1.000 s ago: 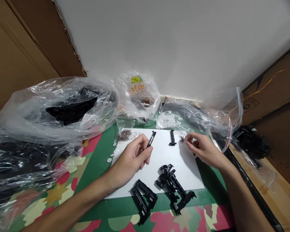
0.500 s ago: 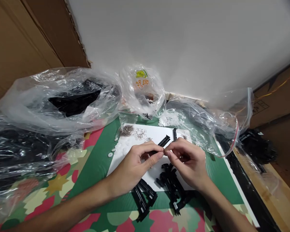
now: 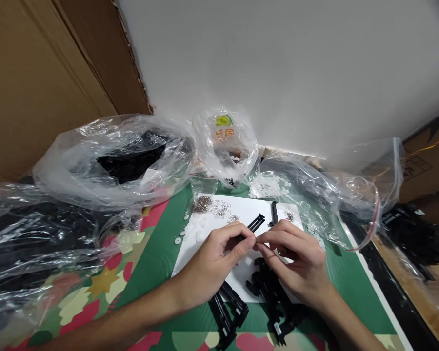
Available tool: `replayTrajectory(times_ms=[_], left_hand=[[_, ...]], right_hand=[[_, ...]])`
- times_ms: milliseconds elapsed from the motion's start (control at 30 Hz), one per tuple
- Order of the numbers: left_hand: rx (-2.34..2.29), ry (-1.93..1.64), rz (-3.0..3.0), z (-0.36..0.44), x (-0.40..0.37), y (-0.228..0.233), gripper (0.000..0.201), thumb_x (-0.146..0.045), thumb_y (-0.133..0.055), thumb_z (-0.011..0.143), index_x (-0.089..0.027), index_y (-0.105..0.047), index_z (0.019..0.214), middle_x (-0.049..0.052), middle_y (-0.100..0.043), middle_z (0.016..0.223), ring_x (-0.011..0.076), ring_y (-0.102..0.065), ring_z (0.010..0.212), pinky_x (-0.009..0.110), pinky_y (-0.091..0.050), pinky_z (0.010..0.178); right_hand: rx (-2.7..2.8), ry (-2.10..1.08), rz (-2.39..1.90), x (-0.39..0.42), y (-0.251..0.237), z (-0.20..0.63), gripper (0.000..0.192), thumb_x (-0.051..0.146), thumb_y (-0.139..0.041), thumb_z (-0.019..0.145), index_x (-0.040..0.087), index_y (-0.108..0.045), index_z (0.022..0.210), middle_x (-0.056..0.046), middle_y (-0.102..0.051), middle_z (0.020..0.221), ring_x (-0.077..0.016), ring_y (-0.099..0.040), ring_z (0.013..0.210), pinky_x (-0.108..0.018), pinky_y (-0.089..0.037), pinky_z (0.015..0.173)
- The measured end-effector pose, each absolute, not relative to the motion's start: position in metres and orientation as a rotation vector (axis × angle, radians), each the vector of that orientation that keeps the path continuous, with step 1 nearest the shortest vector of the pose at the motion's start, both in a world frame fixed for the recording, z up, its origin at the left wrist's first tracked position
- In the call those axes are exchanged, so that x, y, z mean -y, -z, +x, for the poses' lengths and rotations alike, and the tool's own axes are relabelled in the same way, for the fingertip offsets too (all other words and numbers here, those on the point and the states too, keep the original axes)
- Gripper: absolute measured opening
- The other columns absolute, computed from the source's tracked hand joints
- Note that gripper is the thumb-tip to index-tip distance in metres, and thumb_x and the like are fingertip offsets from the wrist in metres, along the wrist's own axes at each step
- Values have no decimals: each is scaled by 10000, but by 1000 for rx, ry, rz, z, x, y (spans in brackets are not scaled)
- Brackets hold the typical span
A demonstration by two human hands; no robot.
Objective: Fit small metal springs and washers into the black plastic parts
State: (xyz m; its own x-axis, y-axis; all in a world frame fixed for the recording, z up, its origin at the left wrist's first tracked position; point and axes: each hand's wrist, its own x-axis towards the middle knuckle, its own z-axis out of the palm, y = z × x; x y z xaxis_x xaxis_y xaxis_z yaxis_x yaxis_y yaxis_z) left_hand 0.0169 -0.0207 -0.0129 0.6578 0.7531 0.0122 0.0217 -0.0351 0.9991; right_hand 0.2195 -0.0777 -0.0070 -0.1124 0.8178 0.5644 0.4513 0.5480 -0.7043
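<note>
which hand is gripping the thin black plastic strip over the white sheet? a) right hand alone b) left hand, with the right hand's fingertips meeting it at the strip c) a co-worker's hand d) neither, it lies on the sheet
b: the left hand pinches the black strip between thumb and fingers above the white sheet, and the right hand brings its fingertips against it at the same spot.

A slim black plastic strip (image 3: 251, 228), ribbed at its far end, tilts up and away above the white sheet (image 3: 205, 234), pinched at its near end.
</note>
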Motion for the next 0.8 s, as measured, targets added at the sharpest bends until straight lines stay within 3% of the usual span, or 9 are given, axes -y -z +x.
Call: replayTrajectory(times_ms=[133,333,500,800], left_hand=[[-681,-672,1468,17,19,11,297,-429,-646,1067,-176,-712,926,-31,-568,803,122,-485,714,256,-383,683],[-710,-698,1549,15,20,2,251,-361,-663,1056,-182,-766,914,-14,-626,840,142,-560,817,262,-401,759],[-725,-737,1690,14,22,0,222,-330,-648,1063,-190,-763,934,-12,-611,848,144,-569,826,266,-407,776],[-622,-785,1929,9,24,11,180,-264,-595,1093,-190,-751,1039,16,-566,907,148,-544,812,270,-423,747]], right_hand=[[1757,-407,-1014,78,10,222,230,34,-699,945,186,-802,1085,-44,-655,848,-142,-639,702,-242,-507,559],[1782,-320,-1015,78,6,224,211,30,-729,920,169,-810,1056,-45,-647,839,-145,-636,689,-266,-515,582],[1666,-536,-1131,82,1,220,82,138,-743,951,200,-793,971,-31,-668,813,-127,-561,633,-227,-409,461],[1563,-641,-1186,82,1,218,81,215,-745,964,204,-788,896,-5,-632,722,-126,-501,582,-256,-356,481]])
